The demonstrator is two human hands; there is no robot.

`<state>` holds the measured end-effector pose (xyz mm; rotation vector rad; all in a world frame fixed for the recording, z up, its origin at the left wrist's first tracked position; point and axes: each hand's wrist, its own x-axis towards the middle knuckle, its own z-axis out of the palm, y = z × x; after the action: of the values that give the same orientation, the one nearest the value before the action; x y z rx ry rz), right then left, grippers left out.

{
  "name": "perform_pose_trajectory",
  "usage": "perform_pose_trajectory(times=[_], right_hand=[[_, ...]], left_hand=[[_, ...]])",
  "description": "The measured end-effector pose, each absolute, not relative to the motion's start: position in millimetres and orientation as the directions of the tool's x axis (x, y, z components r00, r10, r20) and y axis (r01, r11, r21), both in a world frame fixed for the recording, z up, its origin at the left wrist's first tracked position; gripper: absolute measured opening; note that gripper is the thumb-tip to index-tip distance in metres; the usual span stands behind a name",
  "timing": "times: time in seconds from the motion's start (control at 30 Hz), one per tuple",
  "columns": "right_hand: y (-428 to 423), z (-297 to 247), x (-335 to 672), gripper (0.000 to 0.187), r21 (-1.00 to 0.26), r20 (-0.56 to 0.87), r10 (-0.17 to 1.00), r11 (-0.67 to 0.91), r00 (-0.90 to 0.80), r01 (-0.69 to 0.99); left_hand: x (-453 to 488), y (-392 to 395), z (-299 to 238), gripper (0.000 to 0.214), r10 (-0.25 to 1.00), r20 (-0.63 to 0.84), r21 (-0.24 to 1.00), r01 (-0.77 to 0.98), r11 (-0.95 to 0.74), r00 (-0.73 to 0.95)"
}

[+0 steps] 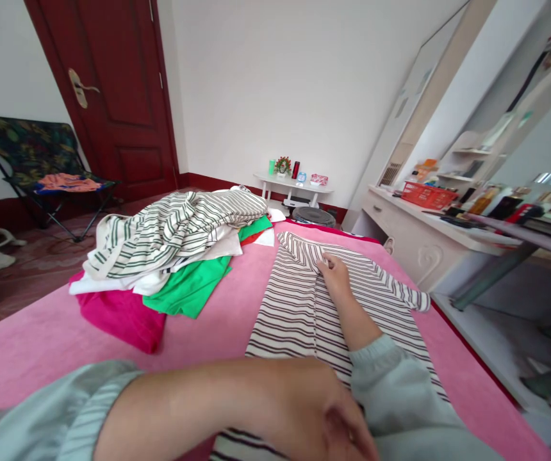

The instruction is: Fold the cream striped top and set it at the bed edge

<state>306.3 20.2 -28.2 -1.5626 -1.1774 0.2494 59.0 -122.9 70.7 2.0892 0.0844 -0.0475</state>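
Note:
A white shirt with dark stripes (285, 307) lies spread out on a pink bed cover (198, 346), one sleeve stretched to the right. Near its collar, my right hand (337, 275) pinches the fabric beside the front placket. My left hand (316, 403) crosses low over the lower part of the shirt, close to my right sleeve. Its fingers are curled, and what they hold is hidden. To the left is a heap of clothes: a green-striped garment (160, 234) on top, with green cloth (189, 288) and magenta cloth (122, 314) beneath.
Right of the bed stands a white dressing table (410, 230) with a red basket (428, 195) and bottles. A low white table (295, 184) with small items is by the far wall. At left are a folding chair (25, 147) with clothing and a dark red door (107, 89).

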Motion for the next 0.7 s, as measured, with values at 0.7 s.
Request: perform_pose_trajectory(times=[0.7], right_hand=[[58.0, 7.6, 286.0, 0.032, -0.859, 0.321, 0.855, 0.082, 0.408, 0.505]], left_hand=[[81.8, 1.1, 0.0, 0.072, 0.743, 0.128, 0.291, 0.691, -0.662, 0.657]])
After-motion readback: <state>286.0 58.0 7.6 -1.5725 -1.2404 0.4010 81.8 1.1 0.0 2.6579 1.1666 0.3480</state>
